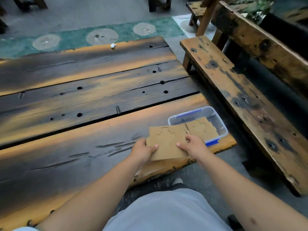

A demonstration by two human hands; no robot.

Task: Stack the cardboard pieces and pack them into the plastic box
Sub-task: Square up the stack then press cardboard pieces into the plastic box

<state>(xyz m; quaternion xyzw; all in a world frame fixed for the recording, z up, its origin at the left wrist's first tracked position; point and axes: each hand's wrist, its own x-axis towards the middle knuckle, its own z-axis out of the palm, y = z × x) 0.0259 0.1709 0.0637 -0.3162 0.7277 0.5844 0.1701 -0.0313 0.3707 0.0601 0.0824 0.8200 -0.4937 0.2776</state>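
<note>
A stack of brown cardboard pieces (168,140) with curved cut lines is held flat over the table's near right corner. My left hand (143,150) grips its left edge, thumb on top. My right hand (193,145) pinches its right side, thumb on top. Another cardboard piece (203,129) lies in or across the clear plastic box (221,124), which has blue clips and stands at the table's right corner, just beyond my hands. I cannot tell whether that piece touches the held stack.
The dark wooden plank table (83,105) has gaps and holes. A small white scrap (113,45) lies at its far edge. A wooden bench (236,97) runs along the right, with a floor gap between it and the table.
</note>
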